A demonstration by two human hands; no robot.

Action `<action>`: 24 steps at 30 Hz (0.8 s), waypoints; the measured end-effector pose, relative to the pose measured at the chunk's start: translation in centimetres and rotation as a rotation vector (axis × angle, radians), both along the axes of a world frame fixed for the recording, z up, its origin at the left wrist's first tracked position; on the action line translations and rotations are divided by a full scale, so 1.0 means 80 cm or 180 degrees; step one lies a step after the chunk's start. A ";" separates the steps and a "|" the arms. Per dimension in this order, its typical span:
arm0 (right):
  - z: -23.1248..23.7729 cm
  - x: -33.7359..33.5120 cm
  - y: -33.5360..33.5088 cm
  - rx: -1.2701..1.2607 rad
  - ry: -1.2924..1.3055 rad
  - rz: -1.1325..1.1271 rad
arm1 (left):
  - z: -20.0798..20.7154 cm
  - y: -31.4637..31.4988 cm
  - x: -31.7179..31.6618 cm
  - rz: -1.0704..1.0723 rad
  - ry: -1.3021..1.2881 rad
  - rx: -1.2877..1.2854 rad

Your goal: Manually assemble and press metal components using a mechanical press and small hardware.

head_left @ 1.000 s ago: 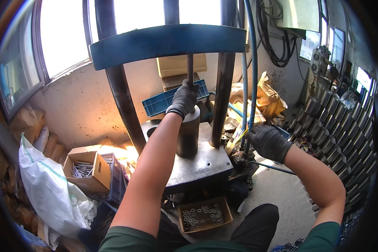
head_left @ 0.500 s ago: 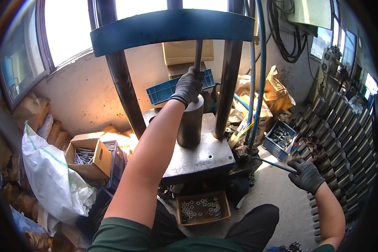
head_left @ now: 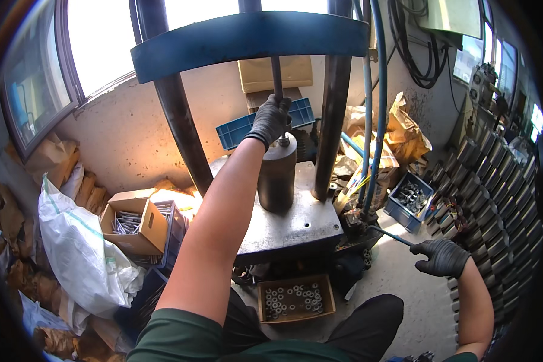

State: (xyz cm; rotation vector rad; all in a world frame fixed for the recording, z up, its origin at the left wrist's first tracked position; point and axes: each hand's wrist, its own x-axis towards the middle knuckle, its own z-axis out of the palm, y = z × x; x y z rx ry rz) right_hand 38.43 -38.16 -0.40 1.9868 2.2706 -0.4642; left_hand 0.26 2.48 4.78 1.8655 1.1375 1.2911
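Note:
My left hand (head_left: 270, 119), in a dark grey glove, is closed around a dark metal rod (head_left: 276, 75) below the blue crossbeam (head_left: 250, 45) of a press. Under that hand, a metal fitting meets the top of a thick steel cylinder (head_left: 276, 181). The cylinder stands upright on the press's metal table (head_left: 308, 223). Out to the right, my gloved right hand (head_left: 442, 257) grips the end of a thin lever (head_left: 392, 234) coming from the press's side. The left palm's inner side is hidden from view.
A wooden tray of small metal rings (head_left: 329, 311) sits on the floor between my knees. Stacked steel cylinders (head_left: 482, 199) line the right side, near a blue bin of metal parts (head_left: 392, 211). At left are a cardboard box of metal pins (head_left: 151, 232) and a white sack (head_left: 72, 259).
The rod's upper part has shifted left relative to the crossbeam, and the fitting under my left hand shows more. My right hand has moved inward along the lever. The view has shifted slightly.

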 end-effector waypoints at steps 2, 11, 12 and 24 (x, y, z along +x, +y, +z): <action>0.006 -0.005 0.000 -0.0165 0.0008 -0.0063 | 0.002 -0.005 0.007 -0.0022 0.0045 -0.0035; 0.002 -0.002 0.000 -0.0368 0.0354 -0.0243 | -0.007 0.005 0.010 0.0062 0.0152 0.0164; -0.003 -0.003 -0.005 -0.0171 0.0469 -0.0290 | -0.007 0.005 0.011 0.0037 0.0109 0.0112; -0.079 -0.019 -0.067 -0.0650 -0.0039 0.0028 | -0.006 0.004 0.014 0.0046 0.0136 0.0097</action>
